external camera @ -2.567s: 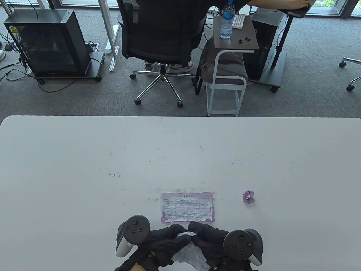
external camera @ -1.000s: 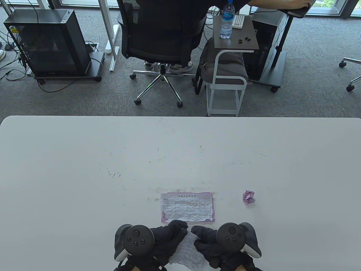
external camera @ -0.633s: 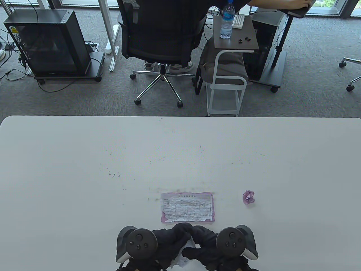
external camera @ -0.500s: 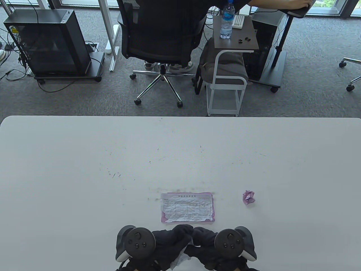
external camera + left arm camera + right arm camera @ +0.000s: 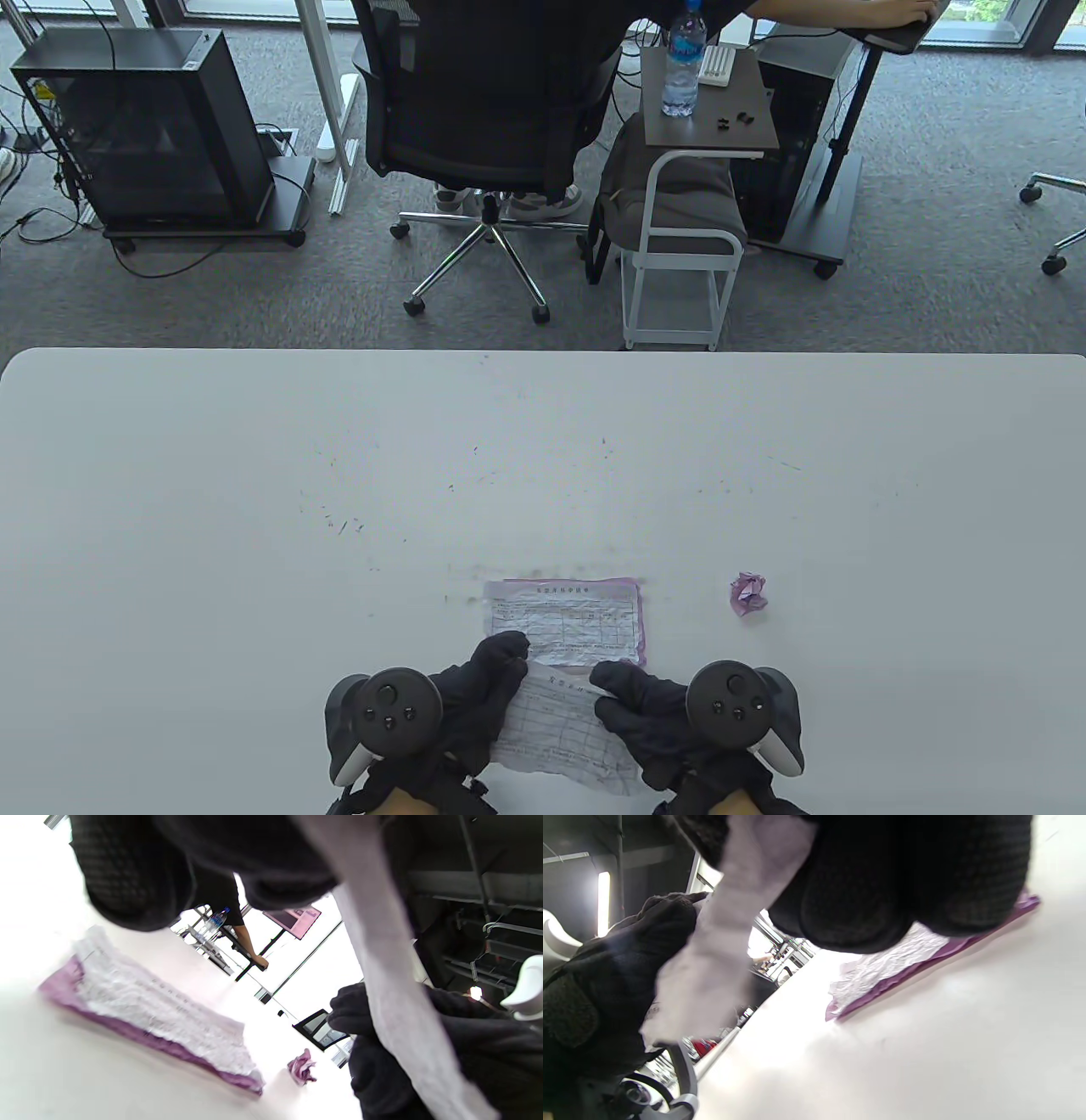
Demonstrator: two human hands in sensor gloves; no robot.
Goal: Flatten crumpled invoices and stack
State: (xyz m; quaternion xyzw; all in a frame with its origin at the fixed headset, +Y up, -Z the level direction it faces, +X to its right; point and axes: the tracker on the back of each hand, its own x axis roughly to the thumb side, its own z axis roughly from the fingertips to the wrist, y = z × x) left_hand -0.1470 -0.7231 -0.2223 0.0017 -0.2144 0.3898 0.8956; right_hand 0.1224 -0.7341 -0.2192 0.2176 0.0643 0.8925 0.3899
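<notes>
Both hands are holding one white invoice sheet (image 5: 564, 730) stretched between them just above the near edge of the white table (image 5: 254, 509): the left hand (image 5: 462, 709) is pinching the sheet's left edge with curled fingers, and the right hand (image 5: 649, 717) is pinching its right edge the same way. The sheet is showing creases but is lying largely opened out, so the flattening of this piece is judged to be nearly finished. Directly beyond the grip, the stack of flattened invoices (image 5: 564, 624) is resting on the table, a wrinkled white sheet on a purple one; the far edge of the held sheet is overlapping or touching the near edge of that stack. Beyond the right hand and off to its outer side, one crumpled purple invoice ball (image 5: 748, 592) is waiting untouched, well apart from the stack. By this evidence, two sheets are done, one is in hand, and one ball is left. No tray, bin or other container is appearing on the table; the stack is sitting directly on its surface.
</notes>
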